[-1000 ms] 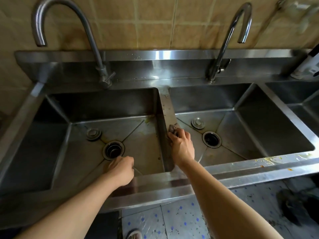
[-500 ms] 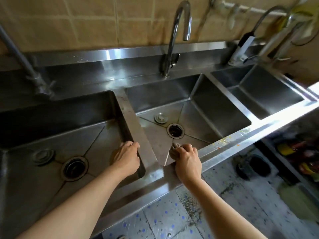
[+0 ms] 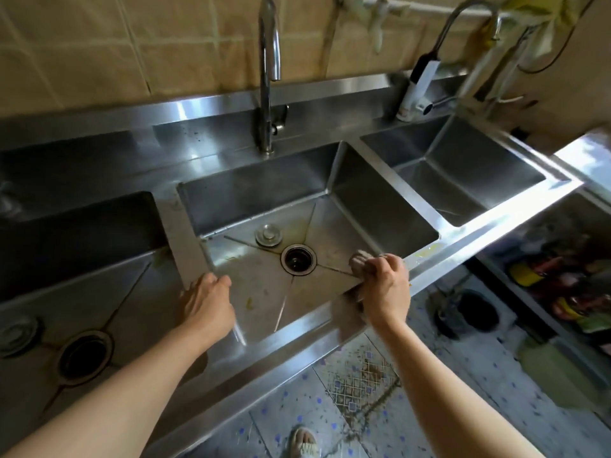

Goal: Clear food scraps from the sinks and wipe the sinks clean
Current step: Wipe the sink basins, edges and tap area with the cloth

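A steel unit holds three sinks in a row. The middle sink [image 3: 373, 206] has an open drain [image 3: 298, 259], a loose plug [image 3: 268, 235], a yellowish food scrap [image 3: 248, 302] on its floor and yellow smears near its left wall. My right hand [image 3: 385, 292] grips a grey scrubber [image 3: 359, 259] against the sink's near right corner. My left hand [image 3: 206, 300] rests with loosely bent fingers on the near end of the divider [image 3: 180, 239] between the left and middle sinks. The left sink [image 3: 99, 233] shows a drain [image 3: 85, 353] and plug [image 3: 16, 335].
Yellow scraps lie on the front rim [image 3: 426, 251] to the right of my right hand. A tall tap [image 3: 267, 77] stands behind the middle sink, and a second tap [image 3: 469, 14] behind the right sink [image 3: 463, 180]. A floor drain [image 3: 476, 310] and clutter lie at lower right.
I have shifted right along the unit. My right hand carried the scrubber from the divider across to the middle sink's near right corner. My left hand left the left sink for the divider.
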{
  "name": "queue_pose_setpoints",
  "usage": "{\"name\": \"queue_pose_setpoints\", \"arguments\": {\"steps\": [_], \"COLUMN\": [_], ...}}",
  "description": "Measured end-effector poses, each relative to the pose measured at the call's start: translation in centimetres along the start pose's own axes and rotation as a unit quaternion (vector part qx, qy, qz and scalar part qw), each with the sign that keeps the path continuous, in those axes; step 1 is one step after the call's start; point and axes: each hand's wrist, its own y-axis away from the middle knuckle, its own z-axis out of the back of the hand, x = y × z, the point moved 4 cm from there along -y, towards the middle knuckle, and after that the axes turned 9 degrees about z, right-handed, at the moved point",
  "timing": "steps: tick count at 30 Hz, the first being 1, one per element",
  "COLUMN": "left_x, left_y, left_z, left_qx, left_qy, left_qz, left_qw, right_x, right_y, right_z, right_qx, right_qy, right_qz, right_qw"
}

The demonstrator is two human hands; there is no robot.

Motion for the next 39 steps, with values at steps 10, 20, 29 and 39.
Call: {"name": "queue_pose_setpoints", "arguments": {"steps": [10, 20, 29, 39], "left_x": [-7.3, -9.7, -9.1, -5.2], "left_y": [1.4, 3.1, 3.8, 1.5], "left_z": [-2.4, -4.4, -4.5, -2.0], "left_qx": [0.050, 0.100, 0.076, 0.014], "left_qy": [-0.025, -0.032, 0.020, 0.066], "left_qz": [-0.007, 0.040, 0.068, 0.045], "left_qw": [0.998, 0.994, 0.995, 0.997], "right_x": [-12.3, -12.0, -1.1, 1.7], "right_y": [-9.7, -8.1, 0.1, -3.2], "right_z": [3.6, 1.7, -2.8, -2.9], "right_qx": [0.000, 0.132, 0.195, 0.198], "right_qy": [0.035, 0.099, 0.083, -0.045], "right_qz": [-0.074, 0.066, 0.109, 0.047], "right_qw": [0.997, 0.984, 0.971, 0.978]}}
